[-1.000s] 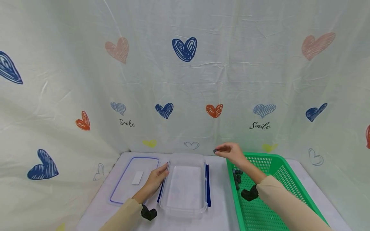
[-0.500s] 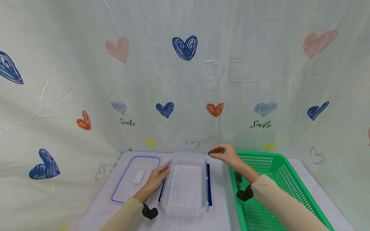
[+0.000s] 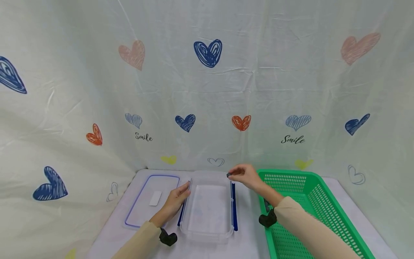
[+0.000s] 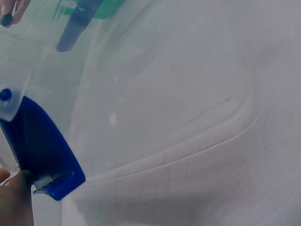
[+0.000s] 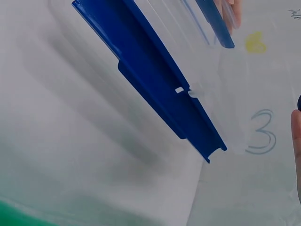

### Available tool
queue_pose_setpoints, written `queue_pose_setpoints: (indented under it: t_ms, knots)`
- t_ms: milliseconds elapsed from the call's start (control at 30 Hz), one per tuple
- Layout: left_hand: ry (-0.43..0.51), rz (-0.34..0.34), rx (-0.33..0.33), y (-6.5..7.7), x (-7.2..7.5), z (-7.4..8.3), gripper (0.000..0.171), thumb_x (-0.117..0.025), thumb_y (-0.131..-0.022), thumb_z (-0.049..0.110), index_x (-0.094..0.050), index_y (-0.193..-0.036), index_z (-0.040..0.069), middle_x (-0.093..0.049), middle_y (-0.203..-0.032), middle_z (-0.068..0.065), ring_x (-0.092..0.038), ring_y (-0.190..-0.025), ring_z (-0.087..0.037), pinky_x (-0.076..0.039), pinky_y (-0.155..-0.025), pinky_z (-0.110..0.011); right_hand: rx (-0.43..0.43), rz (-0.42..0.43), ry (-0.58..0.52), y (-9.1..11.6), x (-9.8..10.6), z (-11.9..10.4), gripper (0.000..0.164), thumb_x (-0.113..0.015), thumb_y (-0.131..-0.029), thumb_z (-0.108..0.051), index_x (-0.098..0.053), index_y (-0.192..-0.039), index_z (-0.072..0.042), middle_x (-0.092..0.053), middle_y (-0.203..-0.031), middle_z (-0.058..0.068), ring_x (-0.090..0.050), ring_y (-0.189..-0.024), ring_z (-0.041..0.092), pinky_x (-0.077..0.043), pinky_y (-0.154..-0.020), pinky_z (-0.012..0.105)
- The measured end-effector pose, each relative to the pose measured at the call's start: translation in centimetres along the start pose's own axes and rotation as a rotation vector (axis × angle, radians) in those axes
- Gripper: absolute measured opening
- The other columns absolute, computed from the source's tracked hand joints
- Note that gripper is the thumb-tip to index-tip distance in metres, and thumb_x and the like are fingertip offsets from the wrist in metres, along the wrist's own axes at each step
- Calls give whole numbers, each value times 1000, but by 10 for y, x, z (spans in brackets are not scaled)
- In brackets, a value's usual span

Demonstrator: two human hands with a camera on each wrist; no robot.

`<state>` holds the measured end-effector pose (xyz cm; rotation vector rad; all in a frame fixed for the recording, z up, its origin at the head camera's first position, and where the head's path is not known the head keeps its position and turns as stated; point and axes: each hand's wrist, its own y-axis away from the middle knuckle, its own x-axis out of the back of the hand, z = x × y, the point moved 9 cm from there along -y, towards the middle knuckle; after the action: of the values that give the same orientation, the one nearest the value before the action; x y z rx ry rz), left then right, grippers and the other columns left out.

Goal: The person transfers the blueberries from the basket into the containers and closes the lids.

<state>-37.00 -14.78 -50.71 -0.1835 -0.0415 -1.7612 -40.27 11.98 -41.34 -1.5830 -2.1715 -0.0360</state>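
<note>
My left hand (image 3: 175, 200) holds the left rim of a clear plastic food container (image 3: 207, 235), which stands open-topped with its blue side latches folded down. In the left wrist view its thumb touches one blue latch (image 4: 44, 150). Between the fingertips of my right hand (image 3: 245, 176) is a small dark round blueberry (image 3: 229, 175), held just above the container's far right corner. Only a fingertip of that hand and a sliver of the berry show in the right wrist view. The container's floor looks bare.
A green plastic basket (image 3: 318, 208) stands on the right; some dark berries (image 3: 267, 204) lie along its left side, partly hidden by my right arm. The clear lid with a blue seal (image 3: 142, 194) lies on the left, a white rectangle on it. A heart-printed curtain hangs behind.
My right hand has moved left and slightly down with the blueberry, from beside the basket's far corner to the container's far right corner. The left hand has stayed at the container's rim.
</note>
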Motion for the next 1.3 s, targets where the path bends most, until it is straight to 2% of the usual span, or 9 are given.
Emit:
queue_pose_setpoints:
  t_ms: [367, 700, 900, 1000, 1133, 1300]
  knots:
    - [19, 2, 14, 6, -2, -1, 53, -53, -103, 7, -33, -148, -13, -30, -155, -26, -24, -144, -41, -25, -114, -49, -4, -40, 16, 4, -22, 8, 16, -76, -87, -4, -72, -101, 4, -70, -97, 12, -67, -86, 23, -59, -76, 25]
    - [0, -3, 7, 5, -1, 1, 53, -53, -103, 7, -33, -148, -12, -29, -156, -26, -27, -143, -41, -27, -113, -50, -28, -55, 12, 3, -31, 11, 15, -77, -86, -4, -72, -99, 2, -70, -96, 11, -66, -87, 22, -59, -75, 26]
    - [12, -6, 10, 4, -1, 2, 53, -53, -103, 8, -33, -149, -12, -29, -156, -26, -25, -144, -40, -26, -114, -49, -50, -36, 39, 3, -29, 11, 14, -77, -86, -4, -73, -98, 0, -71, -98, 15, -66, -87, 21, -59, -75, 27]
    - [14, -5, 8, 4, -1, 1, 53, -54, -103, 8, -33, -148, -12, -29, -156, -26, -24, -145, -40, -26, -114, -50, -52, -24, 54, 4, -25, 3, 16, -76, -87, -3, -71, -100, 4, -70, -98, 15, -66, -87, 22, -59, -77, 29]
    - [1, -7, 9, 2, -1, -1, 54, -53, -104, 10, -33, -149, -11, -28, -156, -25, -23, -145, -40, -26, -114, -49, -58, -21, 25, 3, -19, 3, 20, -75, -88, -4, -70, -103, 7, -70, -99, 13, -67, -89, 23, -59, -79, 30]
    - [-14, -18, 2, 2, -2, 1, 54, -53, -104, 11, -32, -149, -11, -27, -157, -26, -22, -145, -42, -27, -113, -51, -67, -29, -5, 2, -7, 6, 19, -74, -90, -7, -70, -106, 4, -70, -101, 13, -68, -89, 21, -60, -81, 31]
